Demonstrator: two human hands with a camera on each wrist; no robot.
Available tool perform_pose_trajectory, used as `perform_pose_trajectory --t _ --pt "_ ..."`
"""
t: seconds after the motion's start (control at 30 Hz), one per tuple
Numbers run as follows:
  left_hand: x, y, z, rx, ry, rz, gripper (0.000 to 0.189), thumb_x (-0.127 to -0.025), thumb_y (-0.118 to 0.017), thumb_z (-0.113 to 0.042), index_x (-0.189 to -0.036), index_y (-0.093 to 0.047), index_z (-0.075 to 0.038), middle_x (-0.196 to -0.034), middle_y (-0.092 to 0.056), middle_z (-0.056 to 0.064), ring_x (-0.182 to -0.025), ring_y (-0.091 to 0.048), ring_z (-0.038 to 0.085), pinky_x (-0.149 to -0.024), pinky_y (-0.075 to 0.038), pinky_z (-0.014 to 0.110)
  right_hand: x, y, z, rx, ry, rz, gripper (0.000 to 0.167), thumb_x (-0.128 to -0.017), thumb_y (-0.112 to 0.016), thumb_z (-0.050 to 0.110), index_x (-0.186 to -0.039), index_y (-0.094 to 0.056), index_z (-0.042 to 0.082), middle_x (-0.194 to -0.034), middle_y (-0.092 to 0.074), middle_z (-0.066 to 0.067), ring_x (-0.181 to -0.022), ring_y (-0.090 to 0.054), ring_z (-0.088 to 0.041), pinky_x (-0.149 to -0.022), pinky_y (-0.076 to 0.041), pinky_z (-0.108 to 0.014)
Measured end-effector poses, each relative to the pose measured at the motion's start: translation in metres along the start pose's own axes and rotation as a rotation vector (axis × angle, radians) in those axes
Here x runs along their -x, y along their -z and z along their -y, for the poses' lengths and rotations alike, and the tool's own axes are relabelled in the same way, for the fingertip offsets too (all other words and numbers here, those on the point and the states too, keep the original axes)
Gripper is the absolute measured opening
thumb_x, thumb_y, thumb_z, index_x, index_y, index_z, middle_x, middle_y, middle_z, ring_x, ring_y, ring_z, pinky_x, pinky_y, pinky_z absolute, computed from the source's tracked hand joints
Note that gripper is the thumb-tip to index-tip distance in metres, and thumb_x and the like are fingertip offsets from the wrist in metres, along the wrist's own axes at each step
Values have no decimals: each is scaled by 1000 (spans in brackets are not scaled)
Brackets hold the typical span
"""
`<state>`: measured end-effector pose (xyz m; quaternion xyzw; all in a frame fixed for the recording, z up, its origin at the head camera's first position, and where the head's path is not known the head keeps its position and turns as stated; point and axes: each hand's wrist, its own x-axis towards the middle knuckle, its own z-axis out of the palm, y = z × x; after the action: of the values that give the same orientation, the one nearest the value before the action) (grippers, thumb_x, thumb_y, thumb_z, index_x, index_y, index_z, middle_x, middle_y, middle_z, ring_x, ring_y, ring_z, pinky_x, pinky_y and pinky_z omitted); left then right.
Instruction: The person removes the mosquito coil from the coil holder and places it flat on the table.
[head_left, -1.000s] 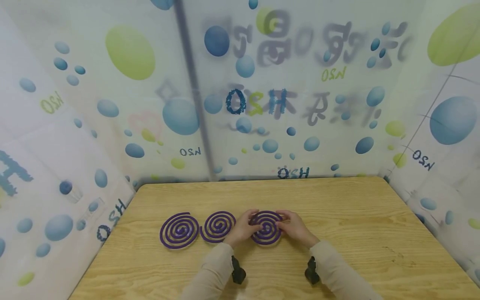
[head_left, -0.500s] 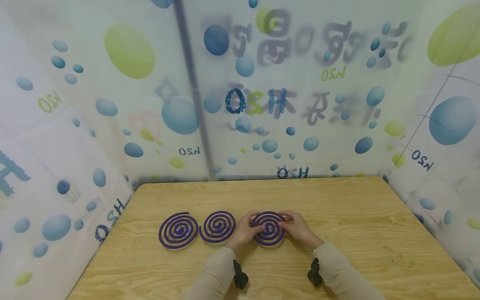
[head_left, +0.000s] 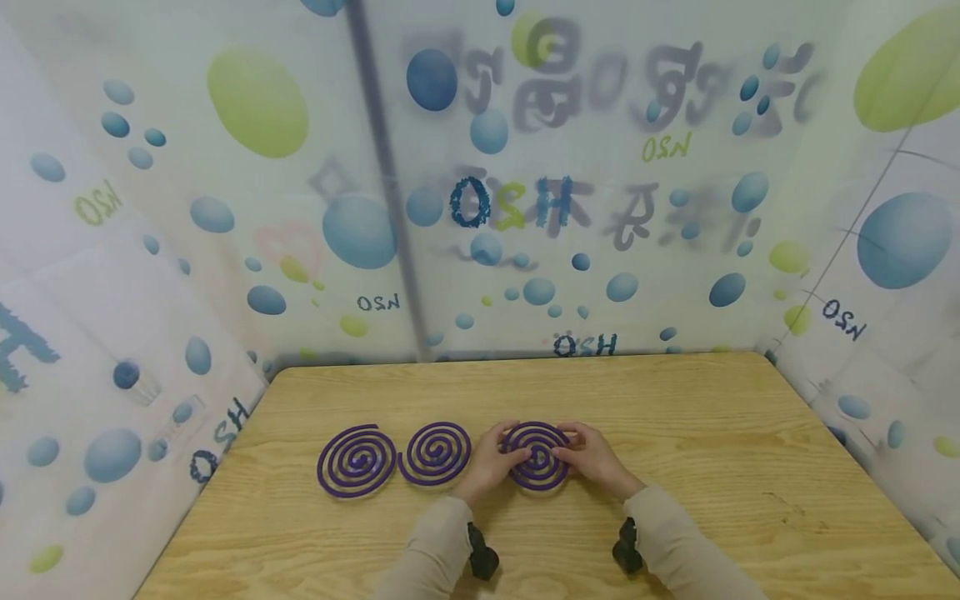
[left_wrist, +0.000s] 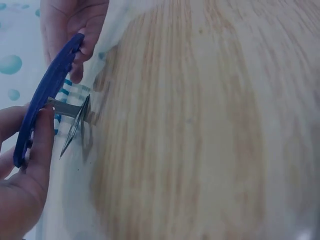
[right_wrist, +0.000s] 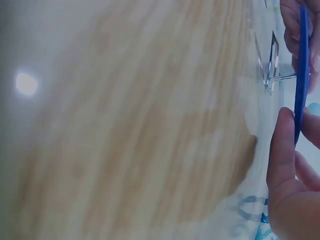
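Note:
Both hands hold one purple mosquito coil (head_left: 537, 455), tilted toward the camera over the table. My left hand (head_left: 487, 460) pinches its left side, thumb on the face and fingers behind. On the right side, my right hand (head_left: 594, 458) pinches it the same way. Seen edge-on in the left wrist view, the coil (left_wrist: 50, 87) has a thin metal stand (left_wrist: 66, 108) at its back or underside. That stand (right_wrist: 273, 60) also shows in the right wrist view, reaching to the coil's middle. Two more purple coils, a middle one (head_left: 437, 452) and a left one (head_left: 358, 461), are side by side to the left.
The wooden table (head_left: 675, 408) runs back to a patterned curtain (head_left: 600, 250) printed with blue and green dots, with similar side walls. Dark wrist cameras (head_left: 482, 557) hang below both sleeves.
The held coil and both hands have shifted slightly to the right, mostly in the first half second. The other two coils stay put; the head view itself drifts a little.

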<state>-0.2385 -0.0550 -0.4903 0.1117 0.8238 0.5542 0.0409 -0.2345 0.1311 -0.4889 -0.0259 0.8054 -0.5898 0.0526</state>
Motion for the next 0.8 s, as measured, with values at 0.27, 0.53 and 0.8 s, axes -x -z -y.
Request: perform_pose_trajectory --t 0.27,0.53,0.8 --pt "5 0 2 39 -2 3 51 -79 -65 -8 -124 -44 4 -109 -54 23 -96 -54 33 -79 -48 38 0 -1 5 30 -8 -36 40 -78 -65 3 -115 -52 -4 -88 -57 -14 -70 -58 -18 -56 -52 -31" --pt "8 0 4 88 21 8 51 -80 -64 -9 -125 -42 2 -109 -55 23 -97 -55 33 -80 -47 39 0 -5 12 17 9 -56 41 -77 -66 2 -115 -51 -5 -85 -56 -14 -67 -57 -17 -56 -52 -30" --pt "8 -2 4 141 55 -22 51 -80 -65 -10 -125 -43 1 -104 -56 19 -91 -56 27 -78 -48 35 -1 -7 7 116 34 -75 41 -75 -66 0 -113 -52 -5 -81 -56 -11 -69 -53 -17 -56 -49 -26"
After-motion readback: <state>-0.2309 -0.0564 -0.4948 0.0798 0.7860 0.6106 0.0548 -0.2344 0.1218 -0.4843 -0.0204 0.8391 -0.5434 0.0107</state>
